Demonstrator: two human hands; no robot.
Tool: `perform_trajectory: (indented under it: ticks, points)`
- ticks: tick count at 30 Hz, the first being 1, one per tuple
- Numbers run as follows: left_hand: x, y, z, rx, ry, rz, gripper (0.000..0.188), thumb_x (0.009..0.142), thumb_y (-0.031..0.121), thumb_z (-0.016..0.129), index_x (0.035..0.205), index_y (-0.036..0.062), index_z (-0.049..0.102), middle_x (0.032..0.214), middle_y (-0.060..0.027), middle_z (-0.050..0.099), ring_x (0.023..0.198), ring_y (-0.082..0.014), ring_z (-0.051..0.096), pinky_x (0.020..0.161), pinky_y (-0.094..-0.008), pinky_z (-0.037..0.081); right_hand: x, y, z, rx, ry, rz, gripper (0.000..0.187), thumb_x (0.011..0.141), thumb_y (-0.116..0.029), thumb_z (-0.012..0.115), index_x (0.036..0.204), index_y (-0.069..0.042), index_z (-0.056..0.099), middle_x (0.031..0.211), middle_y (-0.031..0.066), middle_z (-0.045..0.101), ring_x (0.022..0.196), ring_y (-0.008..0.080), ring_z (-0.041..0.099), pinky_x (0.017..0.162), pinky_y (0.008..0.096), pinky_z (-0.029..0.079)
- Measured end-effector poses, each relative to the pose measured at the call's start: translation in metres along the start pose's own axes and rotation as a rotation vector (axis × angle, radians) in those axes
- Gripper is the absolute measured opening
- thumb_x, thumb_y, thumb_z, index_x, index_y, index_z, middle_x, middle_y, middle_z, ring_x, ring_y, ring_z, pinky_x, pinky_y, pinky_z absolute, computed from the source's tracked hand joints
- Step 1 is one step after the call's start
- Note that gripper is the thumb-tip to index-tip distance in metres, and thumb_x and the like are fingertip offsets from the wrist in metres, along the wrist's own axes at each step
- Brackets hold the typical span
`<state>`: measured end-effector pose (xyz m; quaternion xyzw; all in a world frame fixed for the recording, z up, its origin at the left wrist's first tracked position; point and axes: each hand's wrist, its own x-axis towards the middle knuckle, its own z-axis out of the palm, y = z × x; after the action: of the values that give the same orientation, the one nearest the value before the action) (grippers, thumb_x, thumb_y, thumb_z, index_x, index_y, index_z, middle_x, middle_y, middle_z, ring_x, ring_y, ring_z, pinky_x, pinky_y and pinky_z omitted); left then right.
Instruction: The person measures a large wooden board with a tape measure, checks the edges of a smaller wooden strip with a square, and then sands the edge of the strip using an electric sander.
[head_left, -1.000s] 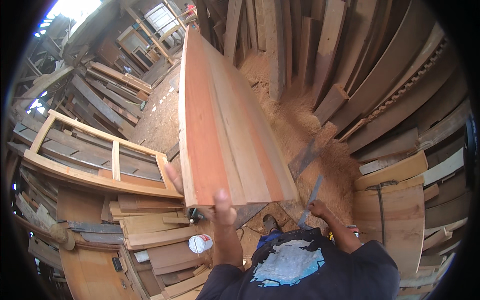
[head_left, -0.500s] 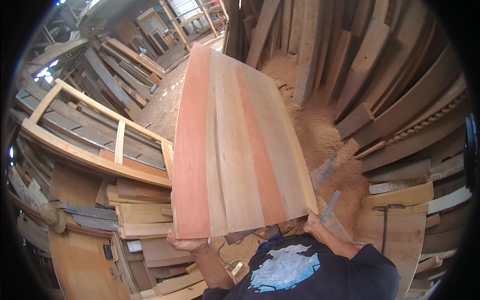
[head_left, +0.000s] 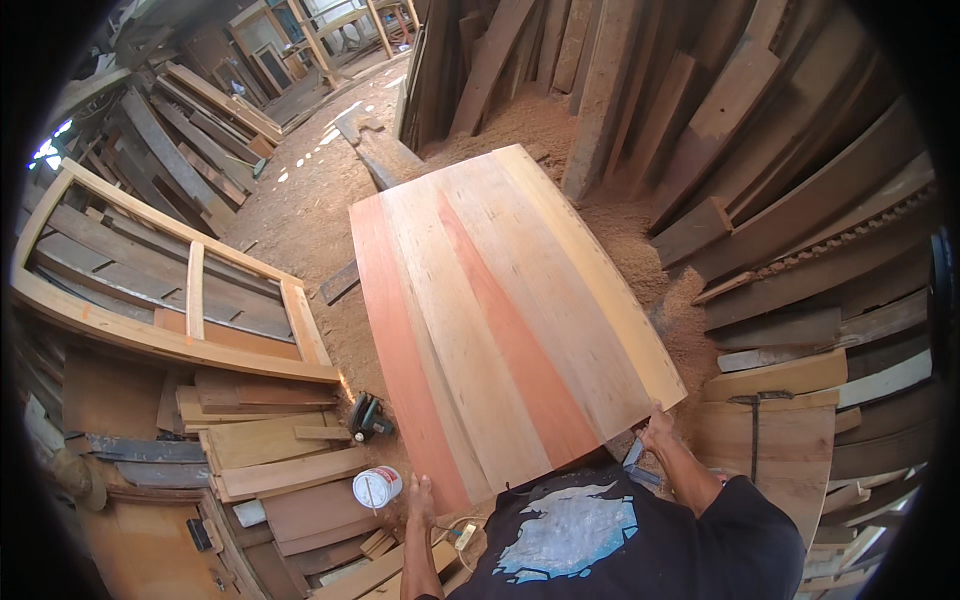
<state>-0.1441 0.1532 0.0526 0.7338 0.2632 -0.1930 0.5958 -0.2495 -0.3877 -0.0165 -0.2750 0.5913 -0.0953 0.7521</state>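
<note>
Panel (head_left: 500, 320) is held by its near edge in front of the torso, above the sawdusty floor (head_left: 300, 225); whether its far end is propped can't be told. Reddish & pale strips are seen in it, w/ a yellow one along the R side. Its near L corner is gripped by L hand (head_left: 420, 502), its near R corner by R hand (head_left: 658, 432); hands are set well apart. A grey metal square (head_left: 636, 462) is seen just beside R hand, partly hidden; whether it's also held can't be told.

White bucket (head_left: 378, 487) is placed nr L hand, w/ a green power tool (head_left: 368, 417) on the floor beyond it. Boards (head_left: 290, 460) are stacked lower L; a wooden frame (head_left: 195, 300) is seen above them. On the R, planks (head_left: 720, 130) are leaned in a row; nearer, a metal clamp (head_left: 762, 430) is seen against a wide board (head_left: 800, 450).
</note>
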Motion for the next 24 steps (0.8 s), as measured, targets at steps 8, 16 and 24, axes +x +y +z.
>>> perform_trajectory:
  ticks: [8,16,24]
  points:
    - [-0.014,0.016,0.017,0.088,-0.204,0.119,0.052,0.102,0.021,0.041,0.147,-0.0017,0.03,0.142,-0.0178,0.045,0.13,-0.0281,0.044,0.11,-0.0365,0.033,0.002,-0.013,0.0,-0.091,0.087,-0.018,0.038,0.103,-0.04,0.044,0.127,-0.011,0.051,0.118,0.0075,0.063,0.106,0.0308,0.062,0.085,0.0558,0.052]
    - [0.04,-0.032,-0.01,0.179,-0.16,0.216,0.05,0.095,0.026,0.055,0.136,-0.002,0.045,0.127,-0.0198,0.06,0.119,-0.0301,0.056,0.099,-0.0382,0.044,0.001,0.024,0.009,0.091,-0.022,0.015,0.039,0.103,-0.039,0.044,0.128,-0.011,0.052,0.125,0.0098,0.06,0.114,0.0303,0.059,0.095,0.0574,0.047]
    - [-0.006,0.025,0.035,1.127,0.005,0.497,0.048,0.086,0.029,0.062,0.12,-0.0049,0.057,0.117,-0.0307,0.062,0.113,-0.0434,0.059,0.095,-0.0485,0.047,-0.014,0.079,-0.018,-0.142,-0.123,0.129,0.037,0.102,-0.038,0.047,0.127,-0.01,0.051,0.114,0.0161,0.062,0.099,0.0283,0.065,0.092,0.056,0.049]
